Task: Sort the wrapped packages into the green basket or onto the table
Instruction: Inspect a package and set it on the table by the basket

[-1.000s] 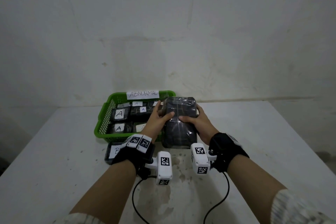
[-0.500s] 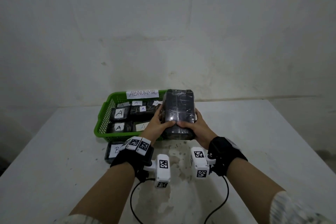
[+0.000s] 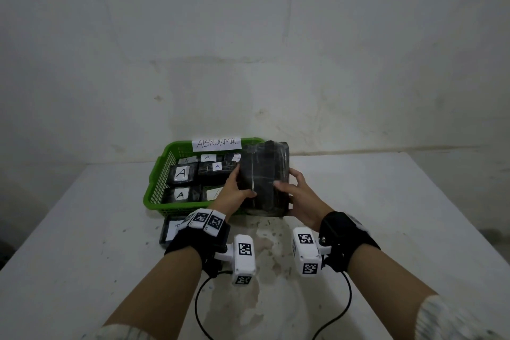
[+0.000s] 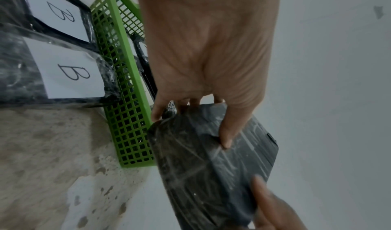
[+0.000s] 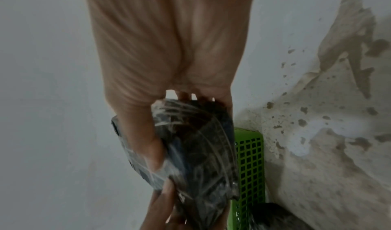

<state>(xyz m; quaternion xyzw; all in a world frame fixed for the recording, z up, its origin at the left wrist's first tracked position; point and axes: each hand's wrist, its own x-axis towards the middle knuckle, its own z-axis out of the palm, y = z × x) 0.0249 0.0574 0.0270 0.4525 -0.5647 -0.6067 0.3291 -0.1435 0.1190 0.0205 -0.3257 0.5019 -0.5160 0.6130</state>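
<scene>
Head view: both hands hold one dark wrapped package between them, lifted above the near right corner of the green basket. The left hand grips its left edge with the thumb curled over the front face, and the right hand grips the right edge in the same way. The long axis of the package runs away from the person, its far end tilted up. No label shows on the face toward the camera, so I cannot tell its class. From the grip, the basket opening lies to the left and a little behind; the left hand is the nearer one to it. Packages marked A lie inside the basket, under a paper sign reading ABNORMAL.

Left wrist view: the left hand's fingers go behind the package and the thumb presses on the front. Two packages marked B lie on the table, outside the basket wall, to the left of the grip.

Right wrist view: the right thumb lies across the plastic wrap, the fingers curled behind. The basket corner stands just below the package, on the stained table.

I judge the package must turn until a label shows, before it goes left into the basket or down on the table.
</scene>
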